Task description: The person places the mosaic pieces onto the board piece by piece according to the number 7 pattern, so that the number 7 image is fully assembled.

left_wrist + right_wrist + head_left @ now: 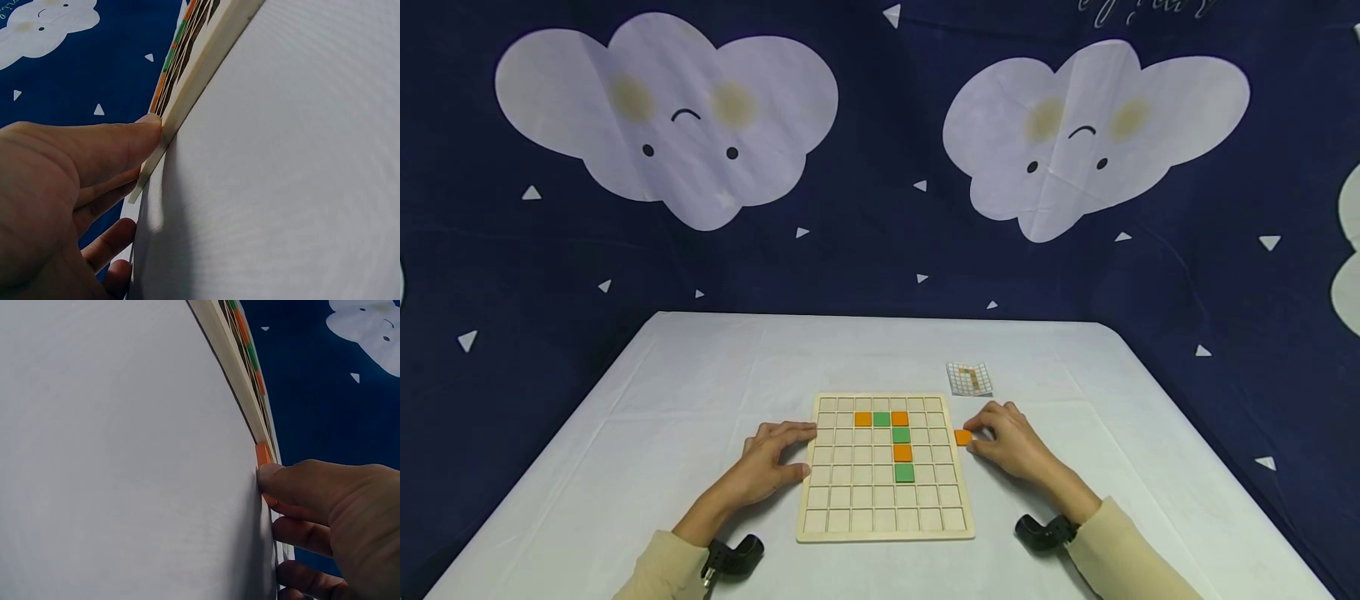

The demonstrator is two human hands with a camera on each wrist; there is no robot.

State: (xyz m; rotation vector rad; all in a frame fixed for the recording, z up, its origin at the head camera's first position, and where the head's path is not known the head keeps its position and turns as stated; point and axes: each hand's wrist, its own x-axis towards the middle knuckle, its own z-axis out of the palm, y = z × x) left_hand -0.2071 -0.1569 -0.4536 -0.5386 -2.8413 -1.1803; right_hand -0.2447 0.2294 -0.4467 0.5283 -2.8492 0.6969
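Note:
A pale wooden grid board [853,498] lies flat on the white table. Orange tiles [902,453] and green tiles [905,473] alternate on it, in a short row near the far edge and a column running down from that row's right end. My left hand [767,463] touches the board's left edge, its thumb at the rim and its fingers reaching forward. Beyond the right edge, my right hand [1011,442] pinches an orange tile [261,453] between thumb and fingers, close beside the rim. Its other fingers curl below in the right wrist view.
A small card [970,379] printed with a grid and a coloured pattern lies past the board's far right corner. White cloth covers the table [700,367]. Behind it hangs a dark blue curtain [880,267] with clouds and triangles. Black wrist mounts [736,557] sit on both forearms.

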